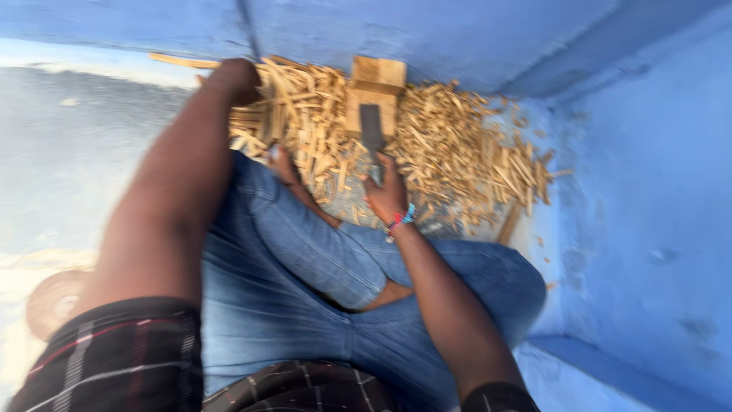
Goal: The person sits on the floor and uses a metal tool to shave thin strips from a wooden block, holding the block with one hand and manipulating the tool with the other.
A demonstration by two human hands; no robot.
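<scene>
Head cam, kinda blurry. No packages or labels down here, just raw wood. My right hand (386,194) has its fingers clamped on the handle of a flat dark blade (371,131), which points up onto a pale wood block (373,95) standing against the blue wall (427,34). My left hand (232,80) is stretched out into the pile of split sticks (457,149), at its left end; too smeared to tell if those fingers are together or apart.

Room is tight: a blue wall runs along the back and another closes in on my right, meeting in a corner just past the sticks. My crossed legs in jeans (305,259) fill the middle, one foot (286,164) touching the pile. Grey floor (69,145) lies on my left, with a round brown thing (52,301) near my elbow.
</scene>
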